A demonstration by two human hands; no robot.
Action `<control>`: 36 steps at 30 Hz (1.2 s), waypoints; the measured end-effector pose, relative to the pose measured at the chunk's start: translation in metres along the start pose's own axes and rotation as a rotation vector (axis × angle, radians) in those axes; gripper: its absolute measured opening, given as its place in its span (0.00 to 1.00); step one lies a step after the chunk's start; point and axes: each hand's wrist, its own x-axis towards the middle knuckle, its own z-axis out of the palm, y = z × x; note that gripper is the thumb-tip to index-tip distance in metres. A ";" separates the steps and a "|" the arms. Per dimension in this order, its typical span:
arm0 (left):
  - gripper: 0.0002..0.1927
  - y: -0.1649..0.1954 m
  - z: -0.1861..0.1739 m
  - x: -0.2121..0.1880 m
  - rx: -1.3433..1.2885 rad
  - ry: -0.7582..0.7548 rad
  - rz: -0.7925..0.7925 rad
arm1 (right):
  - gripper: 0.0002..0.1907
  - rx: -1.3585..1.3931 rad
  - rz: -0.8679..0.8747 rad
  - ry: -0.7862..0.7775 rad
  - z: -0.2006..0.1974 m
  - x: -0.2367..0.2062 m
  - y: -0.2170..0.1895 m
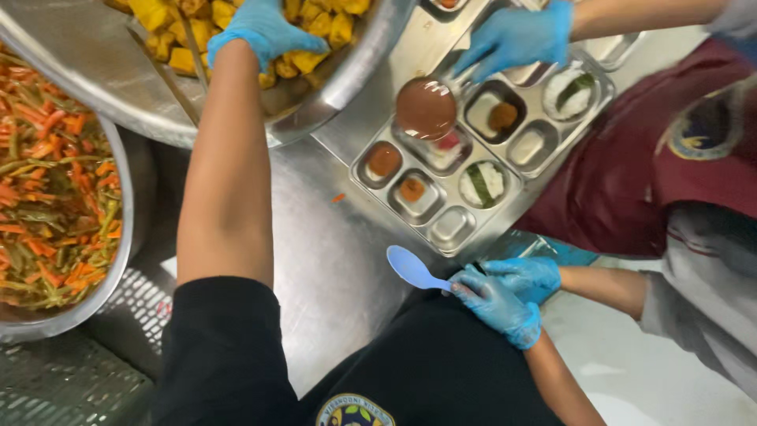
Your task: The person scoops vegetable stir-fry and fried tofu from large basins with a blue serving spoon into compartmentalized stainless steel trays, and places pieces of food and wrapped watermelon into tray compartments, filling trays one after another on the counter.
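My left hand (264, 28), in a blue glove, reaches into a large steel bowl (347, 79) of yellow food chunks (319, 24). Its fingers curl down among the chunks, next to the metal handles of a utensil (180, 75); what it grips is hidden. My right hand (495, 306), also gloved in blue, holds a light blue plastic spoon (412, 268) by the handle near the counter's edge. A co-worker's gloved hand (530, 272) touches my right hand from the right.
A steel compartment tray (451, 227) with rice, sauce and small fried pieces lies on the steel counter (323, 260). Another gloved hand (516, 35) holds a ladle of brown sauce (426, 106) over it. A bowl of carrot and green beans (51, 181) stands at left.
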 end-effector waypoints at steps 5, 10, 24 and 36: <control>0.54 -0.004 0.004 -0.008 -0.014 -0.050 0.002 | 0.13 -0.115 -0.092 -0.023 0.003 0.013 0.004; 0.54 -0.004 0.017 -0.002 0.016 -0.010 0.026 | 0.14 -0.086 -0.021 -0.077 0.000 0.027 0.000; 0.22 -0.019 -0.012 -0.011 -0.576 -0.103 -0.309 | 0.15 0.044 0.007 0.036 -0.014 0.017 -0.003; 0.12 0.093 0.025 -0.199 -0.862 0.261 0.304 | 0.15 -0.119 -0.098 0.053 -0.019 0.008 -0.005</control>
